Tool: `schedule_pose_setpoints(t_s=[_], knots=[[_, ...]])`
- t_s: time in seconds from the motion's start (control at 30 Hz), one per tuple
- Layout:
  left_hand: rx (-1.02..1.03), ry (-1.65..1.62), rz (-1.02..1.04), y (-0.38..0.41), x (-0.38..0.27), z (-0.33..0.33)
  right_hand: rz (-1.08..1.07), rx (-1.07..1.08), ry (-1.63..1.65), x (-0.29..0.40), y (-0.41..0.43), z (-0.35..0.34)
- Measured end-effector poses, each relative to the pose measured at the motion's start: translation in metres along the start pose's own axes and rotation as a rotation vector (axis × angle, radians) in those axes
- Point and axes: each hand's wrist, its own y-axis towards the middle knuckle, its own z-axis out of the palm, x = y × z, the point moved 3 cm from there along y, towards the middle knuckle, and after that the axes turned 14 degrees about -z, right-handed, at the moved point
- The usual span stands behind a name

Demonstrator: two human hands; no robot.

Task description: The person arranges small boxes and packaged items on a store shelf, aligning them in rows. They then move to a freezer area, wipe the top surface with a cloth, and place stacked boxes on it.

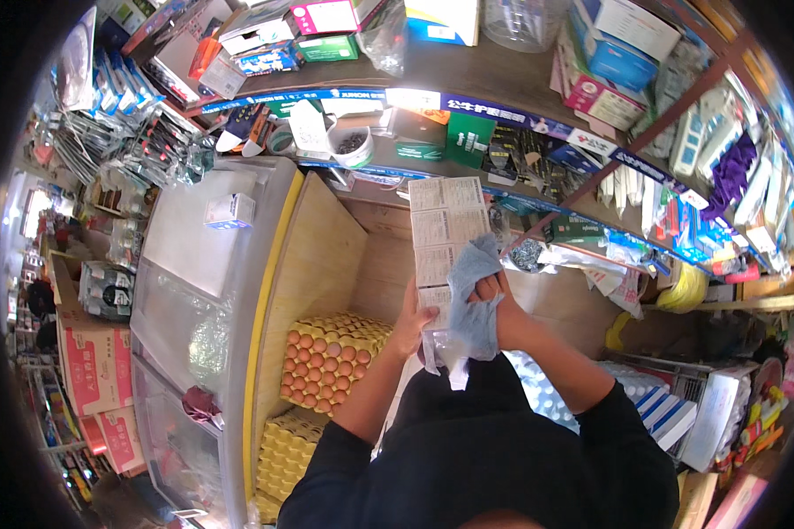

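My left hand (413, 322) grips the near left edge of a long stack of small white printed boxes (435, 229), held in front of my body. Clear plastic wrap hangs at its near end. In my right hand (496, 299) is a blue-grey cloth (471, 297), which lies against the right side of the stack and partly covers it. The far end of the stack reaches to the edge of the lower shelf.
Shelves (476, 69) of boxed goods run across the front and right. At left stands a chest freezer (195, 264) with a small white box (230, 210) and a maroon cloth (200, 403) on top. Egg trays (327, 360) are piled beside it. Wire baskets (665, 377) stand at right.
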Motion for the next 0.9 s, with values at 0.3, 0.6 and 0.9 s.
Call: schedule_pose_setpoints(t_s=[0.3,0.6,0.9], knots=[[-0.252,-0.113,0.056,0.077,0.028,-0.008,-0.174,0.282,-0.157,-0.071,0.052,-0.007],[-0.289,-0.063,0.102,0.072,0.027,0.023,-0.217,0.438,-0.343,-0.133,0.103,-0.003],[-0.263,-0.180,0.140,0.070,0.018,0.042,0.004,0.467,-0.470,-0.203,0.185,0.011]])
